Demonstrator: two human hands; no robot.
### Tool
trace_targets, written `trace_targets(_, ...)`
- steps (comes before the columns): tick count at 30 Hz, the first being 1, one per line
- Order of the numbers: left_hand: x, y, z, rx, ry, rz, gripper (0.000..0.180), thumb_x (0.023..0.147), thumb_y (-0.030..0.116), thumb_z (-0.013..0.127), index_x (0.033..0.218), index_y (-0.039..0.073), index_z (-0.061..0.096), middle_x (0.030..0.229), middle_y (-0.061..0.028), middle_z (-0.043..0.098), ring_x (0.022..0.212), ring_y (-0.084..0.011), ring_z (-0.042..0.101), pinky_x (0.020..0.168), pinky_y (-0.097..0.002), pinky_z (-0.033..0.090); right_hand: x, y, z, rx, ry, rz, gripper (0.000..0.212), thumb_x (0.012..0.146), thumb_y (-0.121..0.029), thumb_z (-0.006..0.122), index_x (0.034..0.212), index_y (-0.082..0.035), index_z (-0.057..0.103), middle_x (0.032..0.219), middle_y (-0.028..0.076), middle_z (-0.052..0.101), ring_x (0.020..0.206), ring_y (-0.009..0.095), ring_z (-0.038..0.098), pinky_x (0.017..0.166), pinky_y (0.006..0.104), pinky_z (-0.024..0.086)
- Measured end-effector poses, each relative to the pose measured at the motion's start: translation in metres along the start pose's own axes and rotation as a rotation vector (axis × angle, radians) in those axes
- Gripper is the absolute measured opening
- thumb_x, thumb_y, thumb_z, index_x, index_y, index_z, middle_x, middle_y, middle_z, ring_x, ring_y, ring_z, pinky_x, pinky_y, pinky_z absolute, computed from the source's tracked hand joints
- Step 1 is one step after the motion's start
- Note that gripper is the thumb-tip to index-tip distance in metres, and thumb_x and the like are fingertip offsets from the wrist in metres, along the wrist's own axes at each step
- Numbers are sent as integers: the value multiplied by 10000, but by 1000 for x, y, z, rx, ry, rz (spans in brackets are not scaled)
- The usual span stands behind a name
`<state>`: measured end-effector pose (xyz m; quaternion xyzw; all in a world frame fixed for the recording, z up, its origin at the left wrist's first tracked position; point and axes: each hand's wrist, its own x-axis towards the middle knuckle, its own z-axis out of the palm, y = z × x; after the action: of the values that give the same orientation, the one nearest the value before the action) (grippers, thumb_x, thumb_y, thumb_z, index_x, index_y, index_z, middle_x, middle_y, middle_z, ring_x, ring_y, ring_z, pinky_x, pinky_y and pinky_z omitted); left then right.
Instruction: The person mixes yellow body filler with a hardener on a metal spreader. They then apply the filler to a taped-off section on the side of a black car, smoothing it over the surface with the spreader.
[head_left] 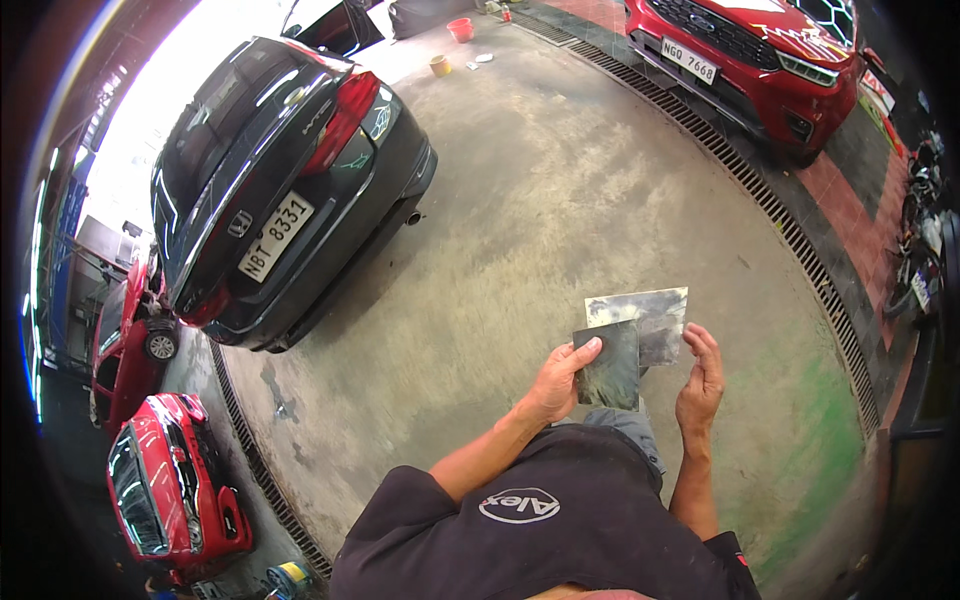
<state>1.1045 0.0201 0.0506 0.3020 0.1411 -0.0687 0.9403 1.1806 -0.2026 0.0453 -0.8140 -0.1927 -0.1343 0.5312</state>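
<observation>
My left hand (562, 382) is closed on a dark, rectangular sheet (612, 372) that looks like sandpaper, its thumb pressed flat on the face. Partly behind it lies a larger pale sheet (655, 315) with grey and yellowish stains, in front of my body. What supports that pale sheet from behind is hidden. My right hand (702, 385) is raised beside the pale sheet's right edge, fingers loosely bent and a little apart. Its fingertips come close to that edge; I cannot tell whether they touch it.
A black sedan (290, 190) stands at the left, rear toward me. Red cars stand at the far right (740, 60) and lower left (175, 490). Curved drain grates (745, 180) cross the concrete floor (520, 200). A red bucket (460, 30) and a yellowish container (440, 66) sit at the back.
</observation>
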Motion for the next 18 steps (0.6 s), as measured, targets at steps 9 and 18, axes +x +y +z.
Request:
trace_targets(9, 197, 28, 57, 41, 67, 21, 345, 1064, 239, 584, 1270, -34, 627, 1140, -116, 728, 985, -184, 724, 868, -359, 604, 169, 98, -2, 506, -93, 460, 486, 1146, -334, 387, 1432, 17, 564, 1214, 133, 687, 1059, 183, 665, 913, 347, 541)
trace_targets(18, 356, 86, 113, 74, 70, 127, 318, 1056, 238, 596, 1250, -9, 646, 1134, -85, 726, 986, -163, 715, 863, -356, 599, 352, 156, 10, 451, -21, 269, 591, 1147, -420, 322, 1554, 2, 396, 1146, 136, 686, 879, 177, 680, 906, 349, 531)
